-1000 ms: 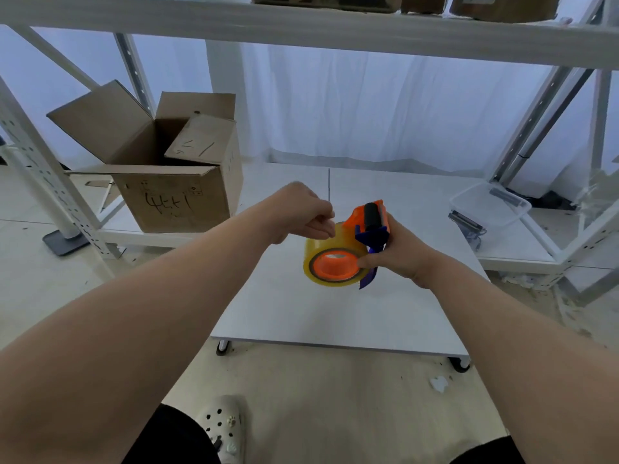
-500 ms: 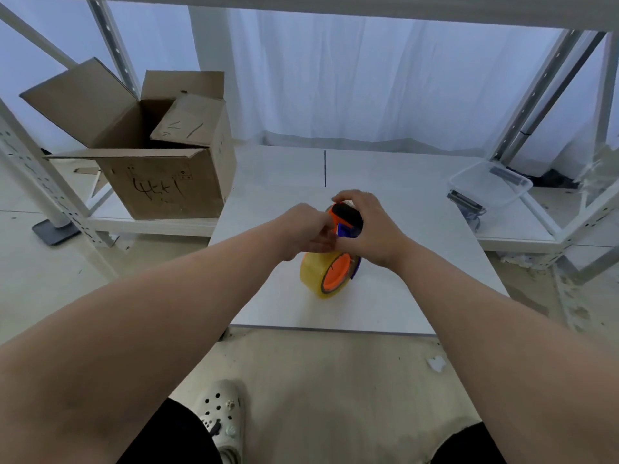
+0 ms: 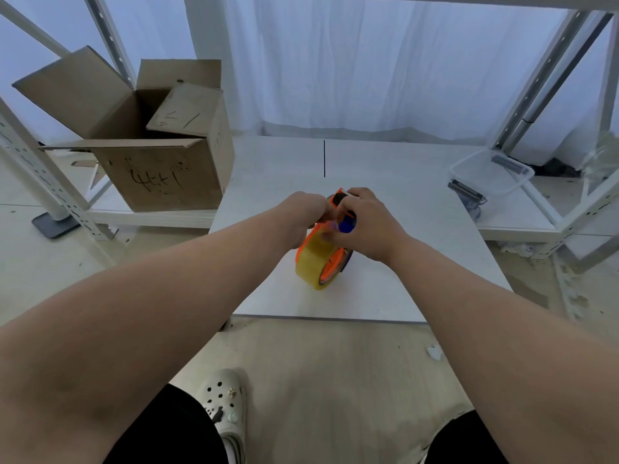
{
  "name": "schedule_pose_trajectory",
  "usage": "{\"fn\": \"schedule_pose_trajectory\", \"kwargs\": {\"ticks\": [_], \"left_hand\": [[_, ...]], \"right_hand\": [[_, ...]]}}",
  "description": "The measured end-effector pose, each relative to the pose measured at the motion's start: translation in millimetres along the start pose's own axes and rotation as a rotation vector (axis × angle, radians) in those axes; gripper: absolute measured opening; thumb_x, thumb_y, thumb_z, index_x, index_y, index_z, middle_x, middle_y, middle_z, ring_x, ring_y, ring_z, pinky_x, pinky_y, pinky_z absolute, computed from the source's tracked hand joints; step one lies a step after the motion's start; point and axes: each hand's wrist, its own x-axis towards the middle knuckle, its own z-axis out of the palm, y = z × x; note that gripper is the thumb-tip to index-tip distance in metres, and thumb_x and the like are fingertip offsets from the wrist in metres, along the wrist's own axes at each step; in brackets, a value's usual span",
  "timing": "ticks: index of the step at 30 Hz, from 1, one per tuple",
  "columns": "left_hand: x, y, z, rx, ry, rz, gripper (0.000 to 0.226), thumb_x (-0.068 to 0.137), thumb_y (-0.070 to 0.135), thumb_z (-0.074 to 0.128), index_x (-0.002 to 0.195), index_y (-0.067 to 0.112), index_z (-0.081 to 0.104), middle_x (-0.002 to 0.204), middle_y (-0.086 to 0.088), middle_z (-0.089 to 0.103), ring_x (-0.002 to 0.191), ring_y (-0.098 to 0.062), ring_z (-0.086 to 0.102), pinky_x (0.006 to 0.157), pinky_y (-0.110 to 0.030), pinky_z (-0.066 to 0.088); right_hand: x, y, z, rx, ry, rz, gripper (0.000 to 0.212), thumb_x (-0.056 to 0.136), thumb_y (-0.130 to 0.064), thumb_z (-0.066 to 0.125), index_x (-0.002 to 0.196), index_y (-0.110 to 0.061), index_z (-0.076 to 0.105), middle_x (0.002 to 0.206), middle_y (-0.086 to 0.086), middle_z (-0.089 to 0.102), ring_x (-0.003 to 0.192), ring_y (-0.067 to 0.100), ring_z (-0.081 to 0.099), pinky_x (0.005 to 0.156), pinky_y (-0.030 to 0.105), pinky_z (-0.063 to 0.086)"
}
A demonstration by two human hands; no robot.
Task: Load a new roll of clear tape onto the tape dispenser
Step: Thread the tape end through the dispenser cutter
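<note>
Over the white worktop [image 3: 385, 169], the right hand [image 3: 368, 226] curls round the orange tape dispenser [image 3: 339, 196], whose hub carries the clear tape roll [image 3: 311, 262]. The left hand [image 3: 303, 217] has its fingers curled at the roll's top; whether they pinch tape is too blurred to tell. An open cardboard box [image 3: 160, 175] stands to the left.

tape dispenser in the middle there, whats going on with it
A person is working a tape dispenser with both hands over the white table. The right hand grips the dispenser's top by the blue roller, while the left hand pinches at the roll of clear tape, which already sits on the orange hub. Whether the end is threaded is hidden by blur.
</note>
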Motion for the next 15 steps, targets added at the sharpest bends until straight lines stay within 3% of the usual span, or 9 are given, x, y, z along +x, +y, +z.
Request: {"fn": "schedule_pose_trajectory", "kwargs": {"ticks": [3, 5, 8, 11, 15], "left_hand": [[4, -2, -1, 0.014, 0.022, -0.02, 0.039, 0.083, 0.012, 0.066, 0.12, 0.004, 0.056, 0.12, -0.007, 0.056, 0.106, -0.019, 0.048, 0.081, -0.027, 0.038], [5, -5, -3, 0.023, 0.006, -0.013, 0.047, 0.079, 0.018, 0.072, 0.121, 0.006, 0.055, 0.124, -0.008, 0.056, 0.115, -0.023, 0.049, 0.084, -0.031, 0.038], [6, -7, -12, 0.053, -0.071, 0.029, 0.046, 0.077, 0.03, 0.075, 0.115, 0.011, 0.06, 0.113, 0.0, 0.062, 0.108, -0.017, 0.051, 0.087, -0.031, 0.039], [4, -7, -22, 0.036, -0.117, 0.116, 0.032, 0.081, 0.034, 0.069, 0.107, 0.015, 0.066, 0.104, 0.006, 0.064, 0.1, -0.014, 0.051, 0.082, -0.028, 0.04], [7, -24, -16, 0.464, -0.099, 0.246, 0.082, 0.071, 0.042, 0.078, 0.135, 0.011, 0.039, 0.129, -0.004, 0.046, 0.114, -0.02, 0.046, 0.087, -0.031, 0.042]], "right_hand": [[3, -3, 4, -0.03, 0.035, 0.016, 0.017, 0.078, -0.024, 0.07, 0.089, -0.013, 0.064, 0.131, 0.009, 0.046, 0.114, 0.031, 0.047, 0.097, 0.043, 0.046], [5, -2, 5, -0.035, 0.061, 0.03, 0.009, 0.08, -0.016, 0.067, 0.088, -0.011, 0.066, 0.13, 0.011, 0.047, 0.115, 0.033, 0.048, 0.097, 0.041, 0.044], [6, -1, 3, -0.002, 0.103, 0.056, 0.008, 0.082, -0.015, 0.064, 0.087, -0.01, 0.068, 0.12, 0.01, 0.052, 0.11, 0.027, 0.049, 0.089, 0.031, 0.041], [9, 1, -1, 0.002, 0.109, 0.071, 0.01, 0.082, -0.021, 0.066, 0.075, -0.014, 0.066, 0.094, 0.005, 0.055, 0.093, 0.019, 0.05, 0.074, 0.023, 0.032], [11, 2, -4, 0.006, 0.129, 0.109, 0.012, 0.08, -0.021, 0.065, 0.073, -0.012, 0.07, 0.086, 0.002, 0.059, 0.085, 0.018, 0.053, 0.065, 0.024, 0.035]]}}
